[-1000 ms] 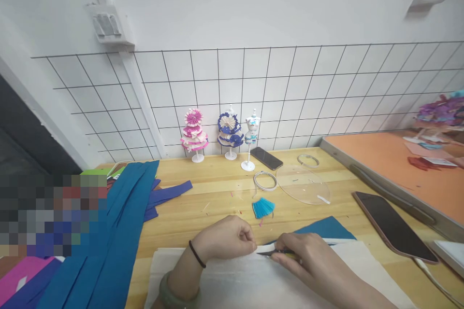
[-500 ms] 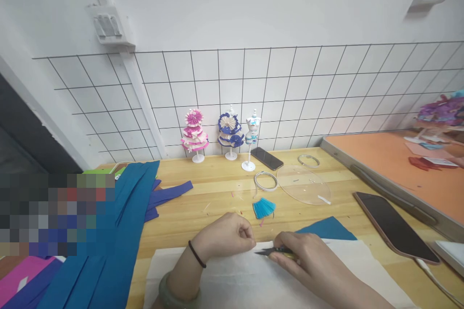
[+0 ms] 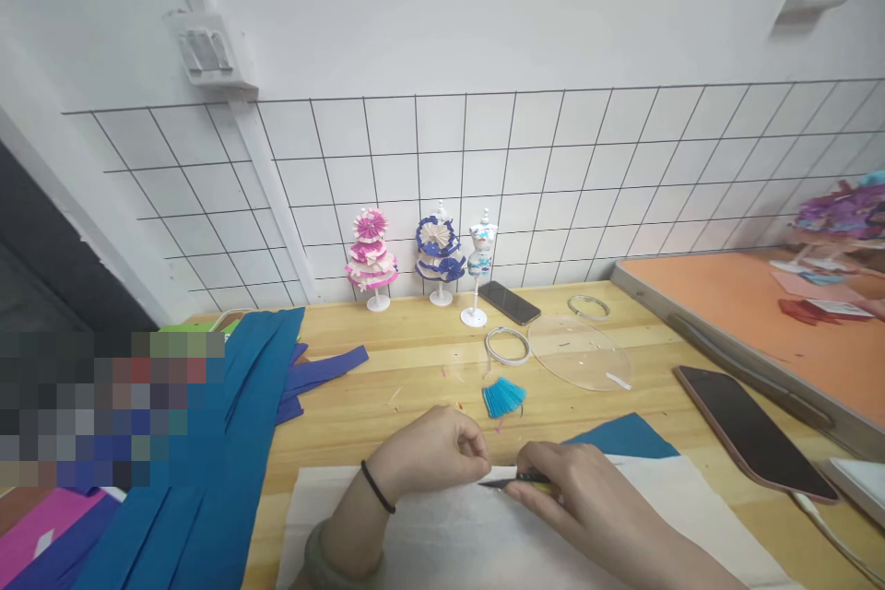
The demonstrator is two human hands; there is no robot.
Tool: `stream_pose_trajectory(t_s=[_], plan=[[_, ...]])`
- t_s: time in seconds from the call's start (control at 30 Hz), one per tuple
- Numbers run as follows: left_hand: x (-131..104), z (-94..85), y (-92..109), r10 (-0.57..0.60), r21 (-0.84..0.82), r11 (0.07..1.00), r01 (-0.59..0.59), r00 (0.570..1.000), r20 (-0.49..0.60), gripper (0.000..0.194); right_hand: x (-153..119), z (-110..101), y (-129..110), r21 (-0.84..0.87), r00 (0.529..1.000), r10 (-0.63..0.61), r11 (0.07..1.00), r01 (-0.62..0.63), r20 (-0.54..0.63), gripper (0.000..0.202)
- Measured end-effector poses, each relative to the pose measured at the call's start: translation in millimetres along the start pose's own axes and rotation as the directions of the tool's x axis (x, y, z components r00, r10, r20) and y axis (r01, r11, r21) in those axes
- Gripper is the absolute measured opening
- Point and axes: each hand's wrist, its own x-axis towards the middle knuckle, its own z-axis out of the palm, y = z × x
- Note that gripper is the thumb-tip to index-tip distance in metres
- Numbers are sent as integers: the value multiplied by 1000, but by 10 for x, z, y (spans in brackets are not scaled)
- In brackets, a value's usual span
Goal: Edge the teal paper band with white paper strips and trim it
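White paper [image 3: 456, 535] lies across the front of the wooden table. My left hand [image 3: 446, 452] is closed in a pinch at the paper's far edge. In my right hand [image 3: 573, 484] are small dark scissors [image 3: 501, 482], their tips pointing left, just beside my left fingertips at that edge. Whether the blades are apart is too small to tell. A teal piece of paper [image 3: 626, 436] shows behind my right hand. Beyond my hands sits a small pleated blue paper fan [image 3: 504, 397].
Three small dress stands, one pink [image 3: 371, 251], one navy [image 3: 440, 251] and one mostly white [image 3: 482, 251], stand near the wall. Phones [image 3: 753, 433], wire rings [image 3: 507, 346] and a clear disc [image 3: 579, 352] lie rightward. Teal sheets [image 3: 207, 479] cover the left.
My right hand and the scissors have moved slightly left, closer to my left fingertips. The white paper's left edge has shifted a little to the right. My left hand has hardly moved.
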Motion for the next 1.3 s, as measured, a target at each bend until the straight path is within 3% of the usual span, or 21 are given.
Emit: stream_pose_trajectory(t_s=[0.67, 1.3], plan=[[-52, -61, 76, -31, 21, 999, 30, 999, 12, 20, -19, 51, 27, -29, 999, -4, 1000, 2, -44, 25], [-88, -149, -5, -37, 55, 998, 36, 999, 15, 19, 19, 20, -24, -12, 1000, 11, 1000, -11, -23, 23]])
